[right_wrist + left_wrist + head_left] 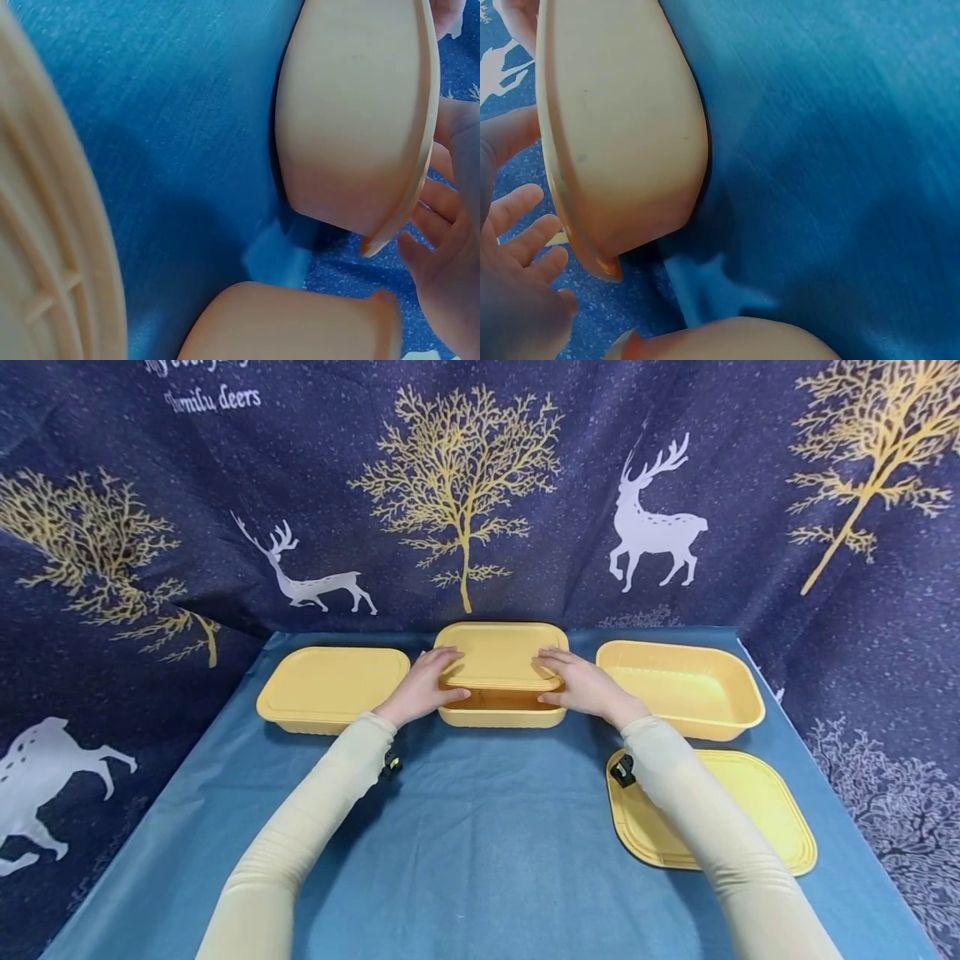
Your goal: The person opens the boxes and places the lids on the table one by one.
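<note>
At the back middle of the table stands a yellow plastic box [501, 718]. Its matching lid [498, 653] sits set back over it, leaving a gap along the front through which the inside shows. My left hand [426, 685] holds the lid's left end, fingers over the top and thumb at the front gap. Mirroring it, my right hand [588, 685] holds the right end. Both wrist views show the box's front wall [630, 112] and rim, with the left thumb [514, 135] right at the rim; the lid itself is hidden there.
On the left stands a lidded yellow box [337, 681]. An uncovered yellow box [678, 689] is on the right, with a loose lid [757, 810] lying in front, partly under my right sleeve. A dark patterned cloth [525, 585] hangs behind the blue-covered table [480, 852].
</note>
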`<state>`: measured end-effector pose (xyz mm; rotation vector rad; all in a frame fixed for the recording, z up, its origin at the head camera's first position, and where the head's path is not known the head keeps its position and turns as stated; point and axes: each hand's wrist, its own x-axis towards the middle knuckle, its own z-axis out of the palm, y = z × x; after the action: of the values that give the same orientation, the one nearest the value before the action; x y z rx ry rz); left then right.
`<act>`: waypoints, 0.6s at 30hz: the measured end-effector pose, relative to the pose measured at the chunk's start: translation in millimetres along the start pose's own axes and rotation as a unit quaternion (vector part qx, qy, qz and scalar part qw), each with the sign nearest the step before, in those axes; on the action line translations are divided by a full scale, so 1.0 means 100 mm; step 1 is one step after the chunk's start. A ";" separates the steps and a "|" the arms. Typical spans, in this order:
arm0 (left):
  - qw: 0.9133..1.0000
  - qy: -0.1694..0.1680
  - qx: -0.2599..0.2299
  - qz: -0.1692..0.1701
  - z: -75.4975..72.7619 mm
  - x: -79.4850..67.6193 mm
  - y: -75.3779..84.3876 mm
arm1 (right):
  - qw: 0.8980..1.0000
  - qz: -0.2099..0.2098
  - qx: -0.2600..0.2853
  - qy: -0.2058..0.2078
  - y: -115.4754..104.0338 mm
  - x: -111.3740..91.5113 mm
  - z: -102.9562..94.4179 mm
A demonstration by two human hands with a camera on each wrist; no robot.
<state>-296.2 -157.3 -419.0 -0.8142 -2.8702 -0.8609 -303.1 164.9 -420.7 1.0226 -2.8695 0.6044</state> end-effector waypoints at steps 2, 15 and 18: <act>1.000 0.001 0.010 0.003 0.02 0.02 -0.01 | 1.000 0.002 -0.005 -0.003 0.01 0.00 0.01; 0.999 -0.008 0.049 0.004 0.10 0.06 -0.05 | 1.000 -0.001 -0.020 -0.004 0.00 0.02 0.02; 0.999 -0.009 0.051 0.005 0.10 0.06 -0.04 | 1.000 0.000 -0.030 -0.001 0.01 0.02 0.02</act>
<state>-302.5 -151.7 -428.5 -0.8302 -2.8942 -0.7042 -305.0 164.1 -422.3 1.0149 -2.8704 0.5136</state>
